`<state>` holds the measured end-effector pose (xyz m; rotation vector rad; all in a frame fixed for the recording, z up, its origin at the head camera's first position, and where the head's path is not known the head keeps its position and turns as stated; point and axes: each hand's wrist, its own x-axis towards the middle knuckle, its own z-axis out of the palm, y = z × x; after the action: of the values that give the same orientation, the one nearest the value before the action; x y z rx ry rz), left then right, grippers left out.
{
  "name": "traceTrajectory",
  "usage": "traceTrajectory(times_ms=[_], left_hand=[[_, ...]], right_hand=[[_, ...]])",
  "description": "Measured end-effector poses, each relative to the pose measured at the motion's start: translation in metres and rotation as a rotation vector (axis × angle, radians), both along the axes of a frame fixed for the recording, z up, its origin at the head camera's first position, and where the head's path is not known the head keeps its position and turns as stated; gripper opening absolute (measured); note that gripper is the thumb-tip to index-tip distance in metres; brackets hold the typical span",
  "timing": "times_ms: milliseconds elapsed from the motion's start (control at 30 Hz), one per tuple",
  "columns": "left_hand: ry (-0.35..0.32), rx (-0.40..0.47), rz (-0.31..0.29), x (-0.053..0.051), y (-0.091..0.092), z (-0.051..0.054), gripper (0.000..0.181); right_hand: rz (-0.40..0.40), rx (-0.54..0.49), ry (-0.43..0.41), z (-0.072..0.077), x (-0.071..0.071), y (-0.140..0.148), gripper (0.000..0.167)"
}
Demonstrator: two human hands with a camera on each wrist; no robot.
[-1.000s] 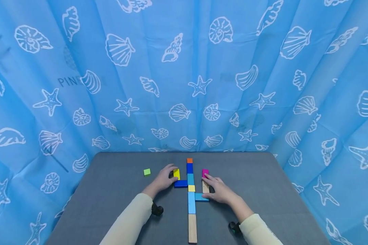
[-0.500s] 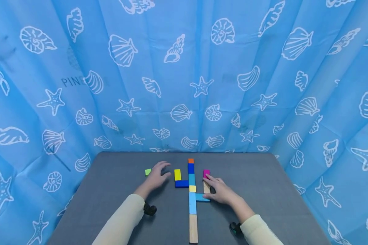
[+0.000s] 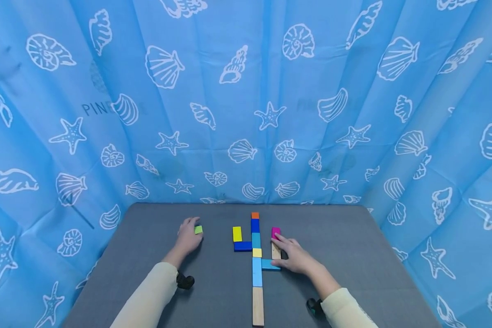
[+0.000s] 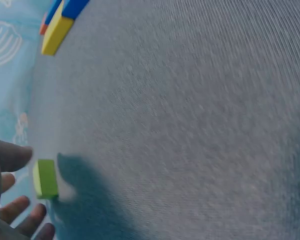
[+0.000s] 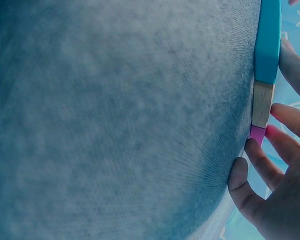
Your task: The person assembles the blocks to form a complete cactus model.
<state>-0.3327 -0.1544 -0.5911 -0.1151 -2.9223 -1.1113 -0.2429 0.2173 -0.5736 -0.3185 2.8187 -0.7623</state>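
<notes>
A small green block (image 3: pixel 198 229) lies on the grey table at the left. My left hand (image 3: pixel 188 237) is right at it; in the left wrist view the thumb and fingers are spread around the green block, with a gap still showing. On the right, my right hand (image 3: pixel 297 256) rests with spread fingers on a short branch of blocks. Its thumb is at the teal block (image 3: pixel 271 264), and its fingers touch the plain wooden block (image 5: pixel 262 105) and the magenta block (image 3: pixel 276 231), partly covering them.
A straight column of blocks runs down the middle: orange (image 3: pixel 255 215), dark blue, teal, pale yellow, light blue (image 3: pixel 257 272) and plain wood (image 3: pixel 258 306). A dark blue block (image 3: pixel 243 247) joins its left side, with a yellow block (image 3: pixel 237 233) behind it. A blue shell-print curtain (image 3: pixel 246 100) surrounds the table.
My left hand has left the yellow block and moved left to the green block. The right hand stays in place on its blocks.
</notes>
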Motion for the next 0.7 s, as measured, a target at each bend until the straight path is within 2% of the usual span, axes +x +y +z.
traceTrajectory(times_ms=[100,433,700], left_hand=[[-0.047,-0.026,-0.007,0.0012,-0.0047,-0.0023,0.057],[-0.025,-0.104,-0.011,0.0006,-0.0061,-0.0063,0.043],[-0.026,-0.125,0.009,0.0009,-0.0027,-0.0029,0.04]], right_hand=[[-0.004,0.0,-0.001,-0.0001,0.0002,0.0003,0.078],[-0.003,-0.001,-0.009,-0.0028,-0.0001,0.0008,0.079],[0.001,-0.003,0.006,-0.0032,-0.0004,0.0016,0.079]])
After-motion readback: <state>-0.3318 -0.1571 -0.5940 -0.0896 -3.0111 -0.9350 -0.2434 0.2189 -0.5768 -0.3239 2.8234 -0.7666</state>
